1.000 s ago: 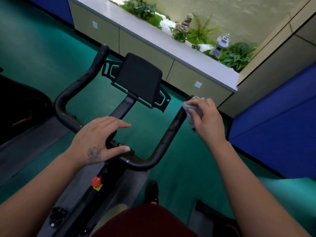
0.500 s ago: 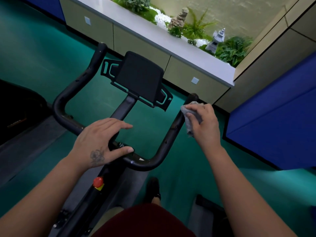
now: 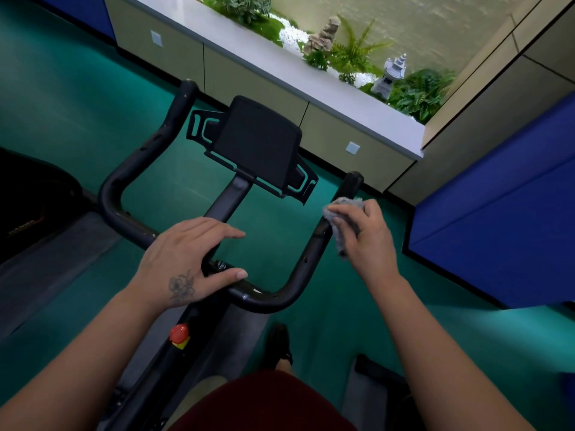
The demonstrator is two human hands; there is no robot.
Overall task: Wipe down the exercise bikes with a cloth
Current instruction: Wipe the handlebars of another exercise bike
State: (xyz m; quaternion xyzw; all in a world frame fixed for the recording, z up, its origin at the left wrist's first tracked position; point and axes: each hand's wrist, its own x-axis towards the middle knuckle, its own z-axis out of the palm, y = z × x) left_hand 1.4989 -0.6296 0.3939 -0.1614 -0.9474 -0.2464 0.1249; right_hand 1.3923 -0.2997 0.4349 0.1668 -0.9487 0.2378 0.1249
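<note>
A black exercise bike fills the middle of the view, with a U-shaped handlebar (image 3: 130,169) and a black tablet holder (image 3: 258,144) on its centre post. My right hand (image 3: 364,234) grips a grey cloth (image 3: 339,219) and presses it against the handlebar's right arm, just below that arm's tip (image 3: 353,180). My left hand (image 3: 186,262) rests on the handlebar's base near the centre post, fingers straight, thumb lying along the bar. A red knob (image 3: 179,332) sits on the frame below.
Teal floor lies all round the bike. A beige low wall with a grey ledge (image 3: 280,66) and plants runs across the back. A blue padded panel (image 3: 497,206) stands close on the right. Another dark machine (image 3: 28,200) is at the left. My shoe (image 3: 278,343) shows below the handlebar.
My right hand has slid the cloth down the right arm of the handlebar, uncovering its tip. My left hand has stayed in place on the bar.
</note>
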